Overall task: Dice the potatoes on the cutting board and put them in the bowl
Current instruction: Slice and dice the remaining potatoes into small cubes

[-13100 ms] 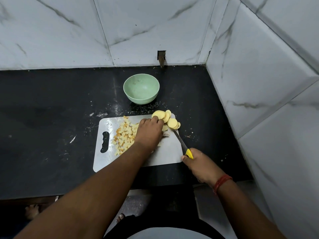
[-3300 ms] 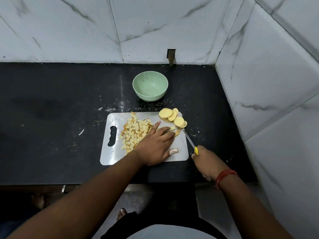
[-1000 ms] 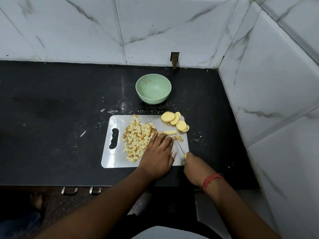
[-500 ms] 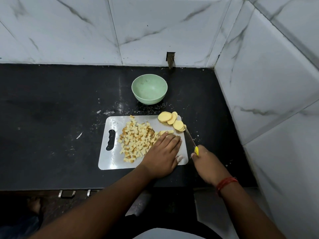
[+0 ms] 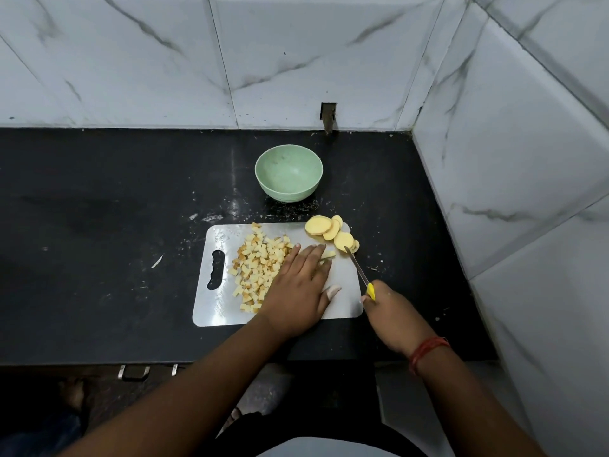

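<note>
A white cutting board [image 5: 217, 303] lies on the black counter. A heap of diced potato [image 5: 255, 267] covers its left half. Round potato slices [image 5: 331, 230] are stacked at its far right corner. My left hand [image 5: 301, 286] lies flat on the board with straight fingers, pressing on potato strips [image 5: 328, 254] whose ends stick out past the fingertips. My right hand [image 5: 392, 319] grips a yellow-handled knife [image 5: 359, 272], its tip pointing at the slices. The pale green bowl [image 5: 288, 173] stands beyond the board with nothing visible inside.
White marble-pattern tiled walls close the counter at the back and on the right. The counter's front edge runs just below the board. Small scraps lie on the counter left of the board.
My right hand drew the knife out to the board's right edge, blade angled toward the slices. My left hand has stayed flat on the strips, beside the diced heap.
</note>
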### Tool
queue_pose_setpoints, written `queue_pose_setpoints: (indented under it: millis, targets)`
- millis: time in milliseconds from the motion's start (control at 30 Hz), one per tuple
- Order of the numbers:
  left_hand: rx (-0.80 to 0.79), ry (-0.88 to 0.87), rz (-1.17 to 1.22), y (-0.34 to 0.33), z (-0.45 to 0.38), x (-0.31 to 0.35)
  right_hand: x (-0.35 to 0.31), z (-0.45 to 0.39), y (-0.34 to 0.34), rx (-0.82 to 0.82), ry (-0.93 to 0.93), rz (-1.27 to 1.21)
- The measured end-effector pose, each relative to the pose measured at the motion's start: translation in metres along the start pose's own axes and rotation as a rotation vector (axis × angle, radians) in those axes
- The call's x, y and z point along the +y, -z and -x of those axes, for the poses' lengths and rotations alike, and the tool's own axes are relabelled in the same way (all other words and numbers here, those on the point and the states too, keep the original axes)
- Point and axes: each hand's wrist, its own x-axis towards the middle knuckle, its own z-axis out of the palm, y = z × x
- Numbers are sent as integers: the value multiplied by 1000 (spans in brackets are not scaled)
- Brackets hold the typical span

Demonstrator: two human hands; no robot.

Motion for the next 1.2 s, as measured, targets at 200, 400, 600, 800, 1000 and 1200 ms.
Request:
queue_pose_setpoints:
  millis: [200, 400, 600, 800, 1000, 1200]
  targets:
    - [-192, 20, -61, 3, -26, -4, -3, 0, 0, -4, 6, 1]
    - [-201, 7, -62, 2, -34, -9, 0, -2, 0, 13, 4, 3]
    - [-215, 79, 35, 6, -37, -7, 3, -1, 3, 24, 2, 0]
    - [-269, 177, 39, 12, -43, -15, 4, -2, 1, 19, 4, -14]
    - [-209, 79, 49, 18, -41, -17, 4, -1, 2, 41, 23, -26]
    - [-107, -114, 87, 11, -23, 7, 6, -3, 4, 111, 13, -126]
